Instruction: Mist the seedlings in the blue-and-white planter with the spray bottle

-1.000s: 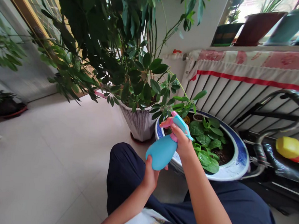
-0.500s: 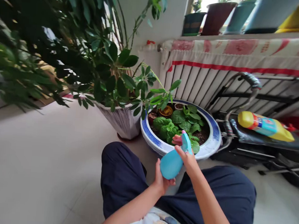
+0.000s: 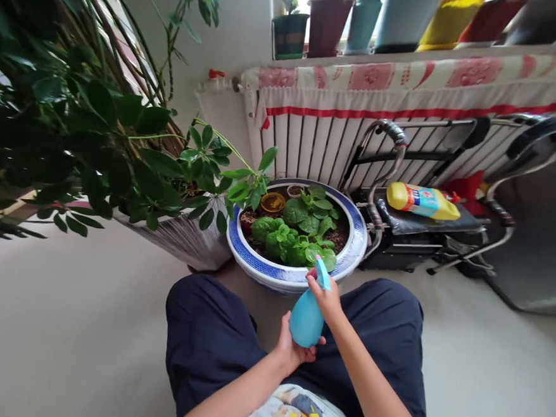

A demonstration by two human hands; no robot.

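Both of my hands hold a light-blue spray bottle (image 3: 306, 320), tilted a little, between my knees. Its round base rests in my left hand (image 3: 293, 350), whose fingers curl beneath it. Around the neck and trigger closes my right hand (image 3: 325, 296), and the pink nozzle tip points away from me. Just beyond the nozzle stands a wide blue-and-white pot (image 3: 273, 273) with leafy green plants (image 3: 283, 237) growing in dark soil. A small brown round container (image 3: 272, 203) sits among them on the left.
A large bushy plant (image 3: 97, 132) in a wrapped pot (image 3: 180, 240) crowds the left. On the right, a wheeled metal-framed walker (image 3: 390, 159) carries a yellow bottle (image 3: 424, 201). Behind are a radiator (image 3: 306, 144) with a red-trimmed cloth (image 3: 372, 88) and several flowerpots (image 3: 329, 24) on the sill.
My view has swung to the right, so everything appears shifted left. My right fingers, partly stretched before, now wrap closer around the spray bottle's trigger.
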